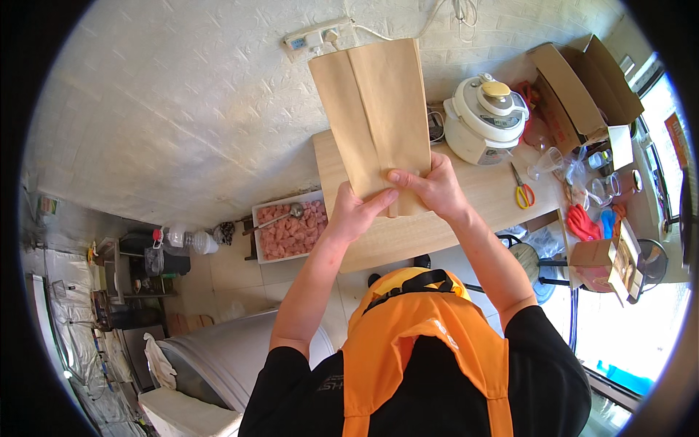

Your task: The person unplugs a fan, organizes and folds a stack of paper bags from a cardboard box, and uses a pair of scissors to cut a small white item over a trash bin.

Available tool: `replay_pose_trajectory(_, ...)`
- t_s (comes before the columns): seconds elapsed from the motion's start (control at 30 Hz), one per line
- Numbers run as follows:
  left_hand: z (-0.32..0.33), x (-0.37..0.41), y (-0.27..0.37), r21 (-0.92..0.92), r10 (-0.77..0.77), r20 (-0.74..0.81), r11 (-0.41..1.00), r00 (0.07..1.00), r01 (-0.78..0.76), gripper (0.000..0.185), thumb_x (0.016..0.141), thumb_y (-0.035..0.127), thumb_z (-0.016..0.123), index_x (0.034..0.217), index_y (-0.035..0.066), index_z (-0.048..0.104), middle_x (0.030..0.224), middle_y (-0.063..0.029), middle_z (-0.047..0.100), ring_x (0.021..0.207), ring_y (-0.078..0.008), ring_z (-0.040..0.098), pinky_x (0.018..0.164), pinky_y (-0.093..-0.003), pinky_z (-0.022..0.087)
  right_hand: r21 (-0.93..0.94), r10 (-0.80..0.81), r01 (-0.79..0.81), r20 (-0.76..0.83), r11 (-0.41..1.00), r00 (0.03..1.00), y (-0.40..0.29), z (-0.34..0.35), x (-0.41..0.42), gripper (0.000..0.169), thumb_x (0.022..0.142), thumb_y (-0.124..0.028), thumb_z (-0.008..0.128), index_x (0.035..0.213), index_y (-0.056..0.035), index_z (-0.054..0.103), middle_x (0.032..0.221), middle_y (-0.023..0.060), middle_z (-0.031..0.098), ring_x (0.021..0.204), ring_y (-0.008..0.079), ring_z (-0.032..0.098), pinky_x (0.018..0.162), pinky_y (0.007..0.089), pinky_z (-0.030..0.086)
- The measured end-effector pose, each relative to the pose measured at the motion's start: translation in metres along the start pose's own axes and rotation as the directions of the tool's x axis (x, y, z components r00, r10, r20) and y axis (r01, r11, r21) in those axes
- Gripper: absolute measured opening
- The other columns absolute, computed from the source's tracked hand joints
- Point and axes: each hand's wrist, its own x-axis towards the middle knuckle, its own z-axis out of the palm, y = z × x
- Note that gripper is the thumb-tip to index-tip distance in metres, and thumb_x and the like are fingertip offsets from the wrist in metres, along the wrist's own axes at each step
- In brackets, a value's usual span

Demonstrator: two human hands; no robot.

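Note:
A flat brown kraft paper bag (382,109), with a seam down its length, is held up over the wooden table (398,240). My left hand (357,213) grips its lower left edge, thumb lying on the paper. On the lower right edge is my right hand (439,188), its thumb also pressed on the bag near the seam. The two thumbs are close together; most of the fingers are hidden behind the bag. Behind and right of it stands a white electric pressure cooker (485,123). Scissors with red and yellow handles (523,188) lie on the table to the right.
Left of the table, a white tray (289,258) holds raw meat chunks and a metal ladle (295,211). An open cardboard box (579,93), clear cups (549,161) and red gloves (583,223) are at the right. A stool (524,262) stands below them. A power strip (319,38) is on the wall.

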Motion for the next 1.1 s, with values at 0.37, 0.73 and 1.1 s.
replay_pose_trajectory(0.37, -0.022, -0.002, -0.027, -0.346, 0.075, 0.028, 0.936, 0.997, -0.061, 0.039, 0.096, 0.004, 0.074, 0.134, 0.005, 0.063, 0.128, -0.004, 0.069, 0.118, -0.016, 0.065, 0.1, -0.0333, 0.054, -0.434, -0.08, 0.122, 0.115, 0.892, 0.99, -0.029, 0.009, -0.019, 0.039, 0.096, -0.022, 0.079, 0.127, -0.0005, 0.068, 0.089, 0.0054, 0.069, 0.076, 0.0094, 0.058, 0.07, 0.0275, 0.052)
replay_pose_trajectory(0.73, -0.004, -0.003, -0.02, -0.14, 0.149, -0.191, 0.974, 0.97, -0.177, 0.044, 0.094, 0.006, 0.078, 0.135, 0.007, 0.061, 0.131, -0.0046, 0.067, 0.121, -0.0173, 0.063, 0.105, -0.0356, 0.051, -0.501, -0.385, 0.278, -0.122, 0.819, 0.915, -0.03, 0.023, -0.037, 0.055, 0.092, -0.001, 0.075, 0.145, -0.0039, 0.059, 0.097, 0.0117, 0.068, 0.075, 0.0191, 0.064, 0.064, 0.0311, 0.054)
replay_pose_trajectory(1.1, 0.022, -0.002, -0.012, -0.442, 0.227, -0.238, 0.841, 0.944, -0.313, 0.043, 0.095, 0.018, 0.079, 0.135, 0.016, 0.063, 0.132, 0.0013, 0.067, 0.123, -0.0182, 0.063, 0.11, -0.0409, 0.049, -0.831, -0.899, 0.539, 0.121, 0.14, 0.421, -0.059, 0.028, -0.038, 0.04, 0.067, 0.009, 0.083, 0.104, -0.004, 0.076, 0.102, 0.0108, 0.072, 0.084, 0.0281, 0.066, 0.069, 0.0355, 0.057)
